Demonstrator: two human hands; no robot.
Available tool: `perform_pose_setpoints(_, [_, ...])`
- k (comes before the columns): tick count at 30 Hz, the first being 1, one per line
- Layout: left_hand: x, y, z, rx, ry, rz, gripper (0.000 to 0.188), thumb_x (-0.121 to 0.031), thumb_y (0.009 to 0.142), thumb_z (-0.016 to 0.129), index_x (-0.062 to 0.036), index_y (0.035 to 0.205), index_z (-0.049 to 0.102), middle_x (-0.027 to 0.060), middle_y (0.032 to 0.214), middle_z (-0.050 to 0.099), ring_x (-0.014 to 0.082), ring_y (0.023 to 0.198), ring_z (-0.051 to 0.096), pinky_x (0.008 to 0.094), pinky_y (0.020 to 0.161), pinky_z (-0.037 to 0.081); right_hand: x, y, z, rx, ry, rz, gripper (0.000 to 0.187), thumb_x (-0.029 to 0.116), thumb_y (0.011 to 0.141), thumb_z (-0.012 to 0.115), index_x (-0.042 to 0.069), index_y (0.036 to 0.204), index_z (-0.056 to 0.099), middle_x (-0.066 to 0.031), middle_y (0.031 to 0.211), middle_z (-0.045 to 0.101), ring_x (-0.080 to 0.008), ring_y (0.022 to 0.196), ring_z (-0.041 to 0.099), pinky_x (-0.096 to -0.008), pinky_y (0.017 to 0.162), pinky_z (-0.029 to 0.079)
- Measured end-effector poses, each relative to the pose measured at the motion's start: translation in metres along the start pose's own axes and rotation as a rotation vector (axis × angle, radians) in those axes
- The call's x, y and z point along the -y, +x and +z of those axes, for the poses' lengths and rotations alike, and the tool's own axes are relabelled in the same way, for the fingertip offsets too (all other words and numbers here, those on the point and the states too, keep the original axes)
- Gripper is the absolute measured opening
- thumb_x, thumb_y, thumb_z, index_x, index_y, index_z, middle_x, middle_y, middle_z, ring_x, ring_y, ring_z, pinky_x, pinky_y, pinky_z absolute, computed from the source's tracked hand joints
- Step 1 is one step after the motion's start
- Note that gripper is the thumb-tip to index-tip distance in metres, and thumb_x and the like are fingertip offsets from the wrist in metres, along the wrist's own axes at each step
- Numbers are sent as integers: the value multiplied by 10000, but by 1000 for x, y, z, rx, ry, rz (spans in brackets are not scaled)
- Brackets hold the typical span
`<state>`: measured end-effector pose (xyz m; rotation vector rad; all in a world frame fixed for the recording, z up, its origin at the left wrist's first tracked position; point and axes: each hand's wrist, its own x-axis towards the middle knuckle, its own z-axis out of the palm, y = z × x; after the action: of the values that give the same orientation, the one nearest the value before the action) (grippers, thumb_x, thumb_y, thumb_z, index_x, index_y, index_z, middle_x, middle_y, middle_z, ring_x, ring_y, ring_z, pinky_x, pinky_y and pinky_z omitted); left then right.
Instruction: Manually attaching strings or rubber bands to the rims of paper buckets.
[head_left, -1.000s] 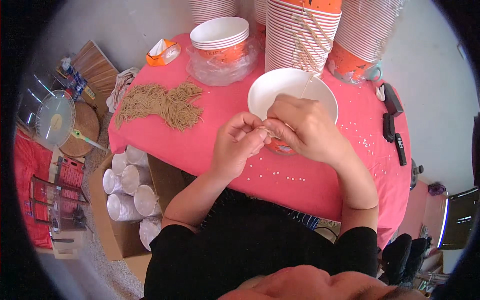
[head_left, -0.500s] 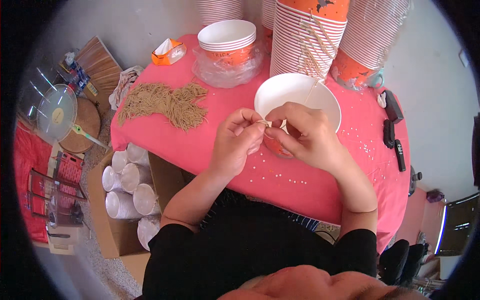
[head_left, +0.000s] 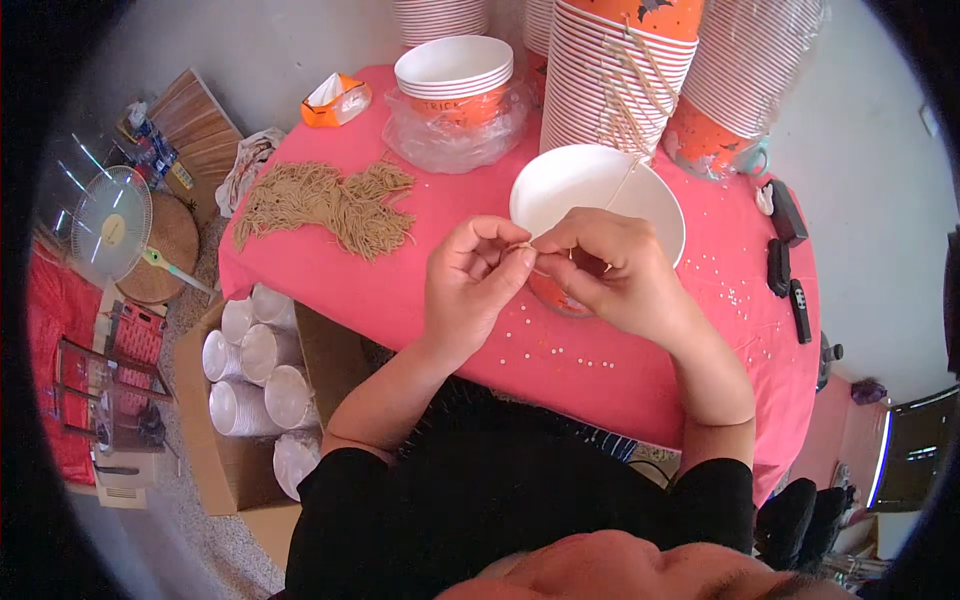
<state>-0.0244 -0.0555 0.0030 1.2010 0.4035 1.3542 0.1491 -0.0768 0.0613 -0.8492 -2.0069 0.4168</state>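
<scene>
My left hand (head_left: 468, 290) and my right hand (head_left: 618, 268) meet over the near rim of a white paper bucket (head_left: 560, 185) with an orange outside. Both are closed in a fingertip pinch on a thin beige cord (head_left: 621, 184), which runs from the bucket's far rim across its opening to my right fingers. The short piece between the fingertips is mostly hidden. Left of the bucket, a bundle of tan cords (head_left: 335, 208) lies on the pink tablecloth (head_left: 440, 215).
Behind the bucket rises a tall stack of buckets (head_left: 615, 85) with cords hanging down it. A short bucket stack (head_left: 455, 85) sits in clear plastic. Small white dots (head_left: 560, 351) are scattered on the cloth. An open carton (head_left: 230, 460) of wrapped white cups stands at the left.
My right fingers have closed in tighter against the left fingertips, and the right hand has tilted slightly. The cord across the bucket looks straighter.
</scene>
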Motion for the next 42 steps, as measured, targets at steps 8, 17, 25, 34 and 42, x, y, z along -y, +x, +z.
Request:
perform_pose_setpoints(8, [0,-1,-2,51,156,85,107,22,891,630,-20,970,570,-19,858,590,15,759,539,159,646,419,-4,-3,2,3,153,125,139,-30,751,654,-1,885,636,-126,764,644,-244,640,656,-326,570,510])
perform_pose_setpoints(17, [-12,6,-5,113,-262,-427,72,-117,913,621,-63,944,584,-48,688,484,16,515,372,187,423,285,-4,-1,2,-19,-54,-12,136,3,760,665,23,877,598,-127,742,621,-287,660,652,-364,579,507])
perform_pose_setpoints(25, [-12,8,-10,104,-411,-479,75,-153,938,577,-80,923,587,-50,661,444,24,509,344,181,426,272,-5,1,2,-46,-82,-95,157,-17,769,655,15,918,617,-133,781,621,-295,701,655,-368,599,508])
perform_pose_setpoints(34, [0,-1,-7,39,-321,-288,91,-105,917,636,-52,989,654,-33,695,530,17,535,384,179,436,284,-6,1,2,-34,-8,-76,142,-34,797,695,-14,931,653,-88,778,638,-165,678,639,-270,575,486])
perform_pose_setpoints(42, [-1,-4,-7,84,-199,-148,138,-70,918,633,-14,1042,656,12,817,628,18,601,453,180,482,355,-4,0,5,-103,-182,-160,123,14,770,682,15,877,621,-116,743,606,-304,640,629,-394,557,504])
